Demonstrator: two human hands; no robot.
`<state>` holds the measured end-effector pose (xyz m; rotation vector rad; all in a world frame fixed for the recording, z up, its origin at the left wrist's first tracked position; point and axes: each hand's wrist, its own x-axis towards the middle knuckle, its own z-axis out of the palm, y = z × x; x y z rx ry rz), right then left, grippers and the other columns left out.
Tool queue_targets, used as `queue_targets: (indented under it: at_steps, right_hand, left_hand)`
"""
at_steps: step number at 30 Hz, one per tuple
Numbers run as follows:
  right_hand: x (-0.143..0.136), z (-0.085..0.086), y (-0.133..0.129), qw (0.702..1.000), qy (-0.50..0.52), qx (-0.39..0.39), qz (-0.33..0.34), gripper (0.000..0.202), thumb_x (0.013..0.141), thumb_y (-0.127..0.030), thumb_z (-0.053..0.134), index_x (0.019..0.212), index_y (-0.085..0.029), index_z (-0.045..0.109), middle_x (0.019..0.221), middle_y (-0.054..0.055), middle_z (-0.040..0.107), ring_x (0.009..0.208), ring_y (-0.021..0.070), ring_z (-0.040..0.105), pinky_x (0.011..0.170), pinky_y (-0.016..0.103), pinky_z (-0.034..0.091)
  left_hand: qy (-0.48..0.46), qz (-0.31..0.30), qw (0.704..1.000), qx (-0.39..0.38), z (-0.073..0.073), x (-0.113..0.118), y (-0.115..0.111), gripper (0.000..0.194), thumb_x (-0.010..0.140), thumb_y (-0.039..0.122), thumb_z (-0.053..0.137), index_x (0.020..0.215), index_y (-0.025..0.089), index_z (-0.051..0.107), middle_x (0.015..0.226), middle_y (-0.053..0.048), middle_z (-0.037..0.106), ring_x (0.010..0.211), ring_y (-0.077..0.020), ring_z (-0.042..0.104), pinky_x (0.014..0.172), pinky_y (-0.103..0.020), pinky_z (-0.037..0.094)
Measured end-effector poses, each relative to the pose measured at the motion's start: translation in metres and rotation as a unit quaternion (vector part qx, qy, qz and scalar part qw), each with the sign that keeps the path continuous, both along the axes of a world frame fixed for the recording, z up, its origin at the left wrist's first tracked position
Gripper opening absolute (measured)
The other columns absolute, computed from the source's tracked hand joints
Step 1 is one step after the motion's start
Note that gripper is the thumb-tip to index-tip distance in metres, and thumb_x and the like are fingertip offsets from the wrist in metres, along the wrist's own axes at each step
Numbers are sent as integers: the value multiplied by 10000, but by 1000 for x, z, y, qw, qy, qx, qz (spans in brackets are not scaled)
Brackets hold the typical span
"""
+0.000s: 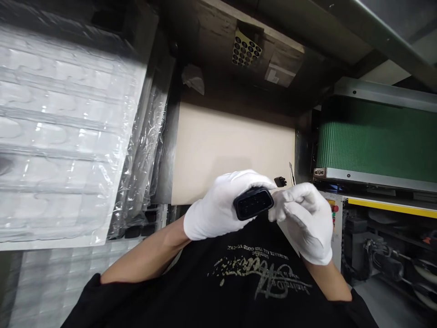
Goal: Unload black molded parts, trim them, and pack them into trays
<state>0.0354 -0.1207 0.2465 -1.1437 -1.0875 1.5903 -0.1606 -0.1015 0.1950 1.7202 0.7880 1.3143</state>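
Note:
My left hand, in a white glove, is wrapped round a black hollow part whose rounded rectangular opening faces the camera. Close to its right, my right hand, also gloved in white, has its thumb and fingers pinched together beside a thin metal tool, perhaps tweezers, pointing away from me. Whether anything else sits between those fingertips is too small to tell. A small dark piece with several prongs lies on the beige work surface just beyond the hands.
Stacked clear plastic trays stand at the left. A green conveyor belt runs at the right, above machinery. Behind the surface are a yellow sheet of round black stickers, a labelled bag and a crumpled wrapper.

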Motion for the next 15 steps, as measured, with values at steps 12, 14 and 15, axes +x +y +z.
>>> queue_targets:
  at_steps: [12,14,15]
  right_hand:
    - [-1,-8,-4,999,26,-41,-8,189,894,-236,835,862,-245,650,598,-53,643,543,160,648,477,272,451]
    - [-1,-10,-4,999,29,-38,-8,200,889,-261,836,847,-245,641,575,-60,627,514,153,624,469,271,439]
    - [-1,-11,-4,999,30,-36,-7,186,894,-270,827,854,-245,647,567,-64,621,499,146,608,473,274,445]
  left_hand:
    - [103,79,991,36,6,0,-5,292,938,77,646,1172,251,640,1071,-6,795,997,-194,786,898,-342,668]
    - [103,84,990,43,7,0,-5,264,956,78,645,1168,236,655,1075,-16,800,1006,-192,788,914,-337,668]
    - [102,85,990,46,7,0,-4,256,961,77,647,1166,229,663,1076,-22,802,1005,-192,789,917,-334,668]
